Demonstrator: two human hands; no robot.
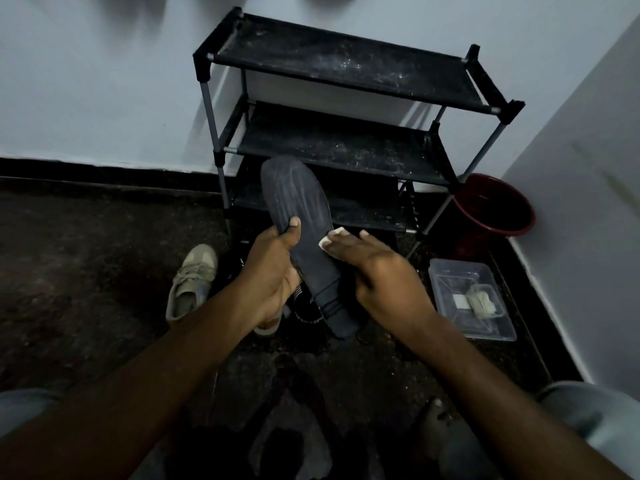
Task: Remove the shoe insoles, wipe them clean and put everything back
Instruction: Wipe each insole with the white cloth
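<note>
Wiping step: insole point(298, 202) gripped by L hand point(273, 268), wipe point(333, 237) pressed under flat fingers of R hand point(375, 268); toe end beyond them prob. wiped next.

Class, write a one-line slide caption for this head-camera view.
Left hand grips a dark insole while right hand presses a white wipe on it, before a shoe rack.

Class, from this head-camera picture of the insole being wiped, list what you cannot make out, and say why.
Head view throughout.
Wipe: only a corner shows; fingers of the right hand cover the rest.
Insole: the left hand hides part of its middle; its underside faces away.
Black shoe: mostly behind hand and insole, in deep shadow.
Clear box: contents too small and blurred to name.
</note>
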